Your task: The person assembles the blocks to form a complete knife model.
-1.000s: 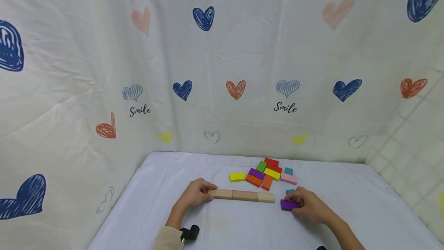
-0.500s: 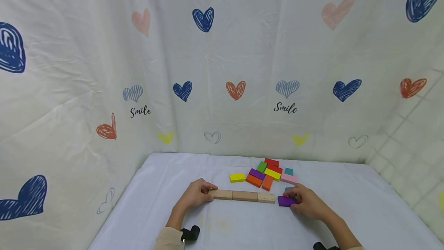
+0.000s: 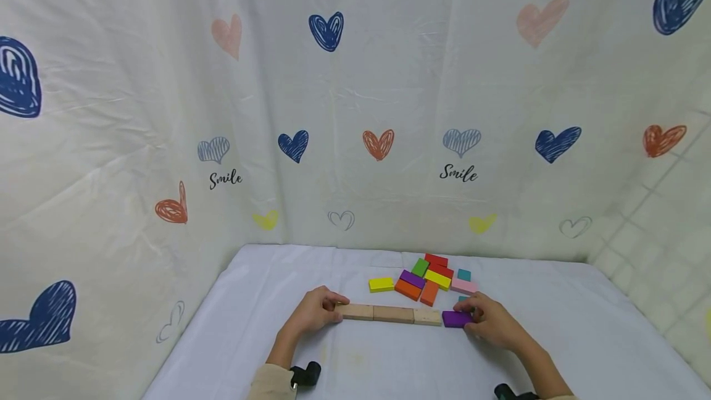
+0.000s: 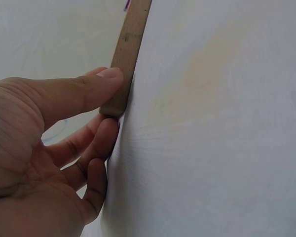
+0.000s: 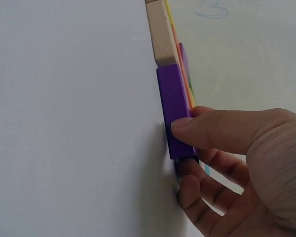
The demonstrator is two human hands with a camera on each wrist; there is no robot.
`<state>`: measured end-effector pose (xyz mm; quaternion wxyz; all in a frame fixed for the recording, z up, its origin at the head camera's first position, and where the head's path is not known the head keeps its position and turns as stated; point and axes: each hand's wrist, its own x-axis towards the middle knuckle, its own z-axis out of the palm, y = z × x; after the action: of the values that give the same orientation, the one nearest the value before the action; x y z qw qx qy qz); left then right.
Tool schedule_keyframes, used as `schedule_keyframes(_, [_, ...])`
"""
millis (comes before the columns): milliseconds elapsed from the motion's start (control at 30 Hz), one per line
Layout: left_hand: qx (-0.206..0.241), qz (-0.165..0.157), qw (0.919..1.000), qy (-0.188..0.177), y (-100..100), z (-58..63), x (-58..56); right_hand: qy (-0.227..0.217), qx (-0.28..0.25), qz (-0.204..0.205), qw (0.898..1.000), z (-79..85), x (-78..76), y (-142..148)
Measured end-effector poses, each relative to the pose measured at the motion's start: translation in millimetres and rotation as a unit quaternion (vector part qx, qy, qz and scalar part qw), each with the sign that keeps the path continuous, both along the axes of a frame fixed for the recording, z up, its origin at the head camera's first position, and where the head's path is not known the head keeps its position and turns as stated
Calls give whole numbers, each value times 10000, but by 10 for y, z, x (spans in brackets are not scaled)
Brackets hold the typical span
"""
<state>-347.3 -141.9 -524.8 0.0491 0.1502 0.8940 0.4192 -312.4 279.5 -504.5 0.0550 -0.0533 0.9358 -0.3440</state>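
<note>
Plainly, the right hand's grip (image 3: 491,324) is clamped, thumb against fingers, on the purple block (image 3: 455,320), at the right end of a row of wooden blocks (image 3: 393,314) on the bench (image 3: 389,366); whether it touches the row, I cannot tell. The left hand's grip (image 3: 313,309) pinches the row's left end. Too hard a push from the right could buckle the row, since nothing braces its middle; a crooked one would likely leave a step. The right hand might also knock the half-hidden teal block (image 3: 463,299) just behind it. Counted: three wooden blocks, one purple held, and eleven loose: two yellow blocks (image 3: 381,284), two red blocks (image 3: 436,260), two orange blocks (image 3: 408,290), two teal, one green block (image 3: 420,267), one loose purple block (image 3: 412,278), one pink block (image 3: 463,287).
</note>
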Motion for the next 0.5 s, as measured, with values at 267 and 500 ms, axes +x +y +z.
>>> schedule_keyframes(267, [26, -67, 9999, 79, 3, 15, 26, -10, -43, -133, 9999, -30, -19, -22])
schedule_keyframes(500, [51, -67, 9999, 79, 9, 32, 34, -33, -58, -179, 9998, -60, -41, -31])
